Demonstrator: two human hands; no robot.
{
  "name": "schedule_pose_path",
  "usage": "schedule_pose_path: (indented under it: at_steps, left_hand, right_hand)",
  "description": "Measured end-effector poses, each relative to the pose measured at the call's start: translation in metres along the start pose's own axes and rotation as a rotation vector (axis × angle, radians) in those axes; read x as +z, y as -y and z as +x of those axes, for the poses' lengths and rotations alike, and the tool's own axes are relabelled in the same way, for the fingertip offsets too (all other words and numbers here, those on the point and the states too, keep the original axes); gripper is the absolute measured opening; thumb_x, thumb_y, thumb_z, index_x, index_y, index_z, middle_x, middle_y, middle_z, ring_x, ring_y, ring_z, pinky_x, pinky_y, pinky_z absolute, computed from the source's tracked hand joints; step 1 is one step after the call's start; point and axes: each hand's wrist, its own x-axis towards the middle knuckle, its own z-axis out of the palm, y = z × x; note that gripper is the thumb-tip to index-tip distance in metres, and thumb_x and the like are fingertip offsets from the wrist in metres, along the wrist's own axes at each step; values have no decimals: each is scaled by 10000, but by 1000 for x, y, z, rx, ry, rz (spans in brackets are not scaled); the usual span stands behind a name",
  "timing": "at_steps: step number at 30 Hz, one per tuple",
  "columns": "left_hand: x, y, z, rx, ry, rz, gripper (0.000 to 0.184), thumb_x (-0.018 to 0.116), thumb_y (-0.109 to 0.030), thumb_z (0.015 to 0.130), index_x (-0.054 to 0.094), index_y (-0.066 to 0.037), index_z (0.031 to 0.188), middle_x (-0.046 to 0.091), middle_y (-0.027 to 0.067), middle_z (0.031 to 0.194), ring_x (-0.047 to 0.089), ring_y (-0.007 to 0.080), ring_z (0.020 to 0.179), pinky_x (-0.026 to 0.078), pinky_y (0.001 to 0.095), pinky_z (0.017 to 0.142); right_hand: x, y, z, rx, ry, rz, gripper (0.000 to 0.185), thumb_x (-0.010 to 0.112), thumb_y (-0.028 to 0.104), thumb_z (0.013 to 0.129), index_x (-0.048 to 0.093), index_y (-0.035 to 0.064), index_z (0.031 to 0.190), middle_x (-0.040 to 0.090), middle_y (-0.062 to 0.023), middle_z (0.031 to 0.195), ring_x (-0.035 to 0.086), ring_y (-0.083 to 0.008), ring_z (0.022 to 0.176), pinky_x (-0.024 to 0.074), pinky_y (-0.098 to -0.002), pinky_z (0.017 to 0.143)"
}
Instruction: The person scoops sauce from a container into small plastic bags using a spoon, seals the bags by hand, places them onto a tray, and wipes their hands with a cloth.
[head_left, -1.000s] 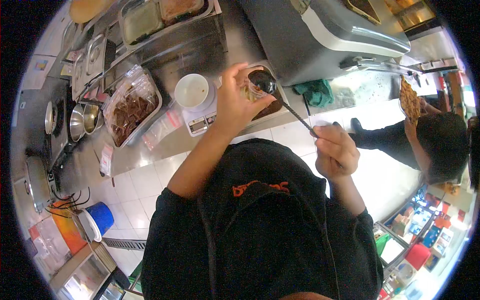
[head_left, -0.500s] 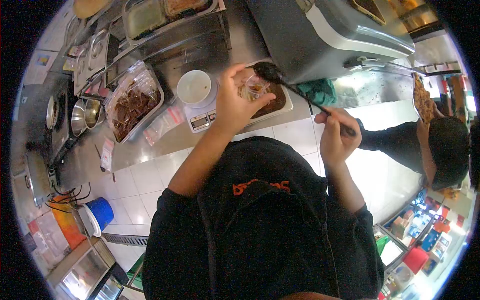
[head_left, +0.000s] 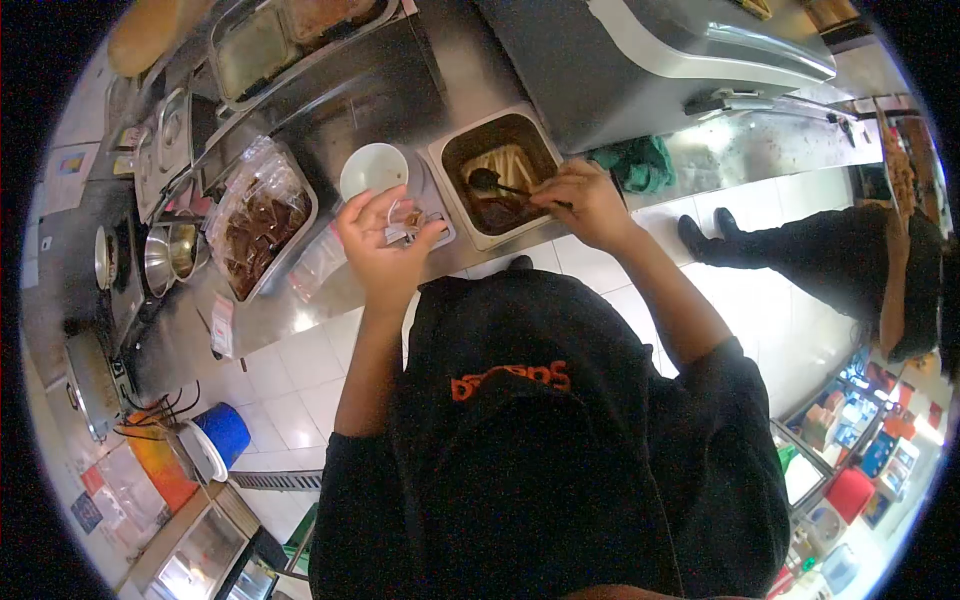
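Observation:
My left hand is closed on a small clear plastic bag, its fingers curled round the bag's mouth; a little brown stuff shows inside. It is held just in front of a white bowl that stands on a kitchen scale. In my right hand is the handle of a black ladle. The ladle's head is down inside a deep metal pan of dark brown sauce, and how far it dips cannot be made out.
Left of the scale, a tray holds several filled brown packets, with flat plastic bags beside it. A green cloth lies below the big grey appliance. Another person stands at the right, carrying a food tray.
The ladle has gone from the bag's mouth down into the sauce pan. My left hand has moved left with the bag, toward the white bowl. The other person's legs now show.

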Motion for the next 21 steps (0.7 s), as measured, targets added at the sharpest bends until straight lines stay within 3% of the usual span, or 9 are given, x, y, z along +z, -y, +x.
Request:
schedule_pose_path:
  at_steps: [1,4,7,10,13,14,16,21]
  left_hand:
    - [-2,-2,-1,-32,2,5,848,818,73,642,263,-59,1269,612,182,1169,625,213,986,510,344,863]
    - [-4,-4,-4,-60,-10,14,846,819,72,644,259,-50,1266,612,178,1174,623,220,990,496,341,888]
    - [-7,-3,-6,-68,16,121,852,828,61,640,259,-45,1264,610,170,1178,620,222,989,487,336,902]
    - [-6,0,-7,-70,14,71,858,836,50,637,257,-43,1264,607,164,1183,616,220,992,481,334,910]
    - [-5,4,-7,-51,-12,-20,842,880,-78,648,291,-52,1249,602,153,1185,608,208,1014,491,317,886]
    - [-5,5,-7,-47,-3,-13,851,868,-39,642,279,-49,1257,602,157,1182,608,214,1014,490,327,893]
    - [-5,5,-7,-36,15,0,874,846,39,631,257,-43,1272,603,165,1178,609,226,1014,487,348,908]
    - [2,4,-4,38,63,9,882,850,38,627,263,-55,1278,589,167,1195,605,239,1036,499,357,908]
  right_hand:
    - [-3,2,2,-27,10,25,201,726,166,737,736,126,934,678,-91,865,623,-305,894,500,-414,824]
    - [-18,15,3,-10,59,206,73,683,62,807,721,68,870,703,-109,848,644,-231,737,509,-354,678]
    - [-13,29,-6,441,68,399,60,660,75,859,706,46,882,695,-107,808,628,-164,654,501,-299,587]
    - [-3,16,-11,864,-132,931,104,658,101,881,683,1,891,692,-95,804,597,-110,628,491,-267,562]
    - [-5,14,-22,1038,-292,1218,122,617,103,894,644,-1,952,685,-107,815,594,-133,621,483,-243,552]
    - [-5,14,-25,1121,-347,1294,121,599,98,900,638,3,965,681,-105,813,602,-145,624,488,-241,554]
    - [2,4,-41,1131,-343,1474,111,587,98,911,610,10,975,677,-138,876,586,-149,621,484,-234,551]
    - [-3,13,-51,1064,-617,1763,81,582,82,912,607,17,955,673,-173,892,587,-168,647,479,-247,557]
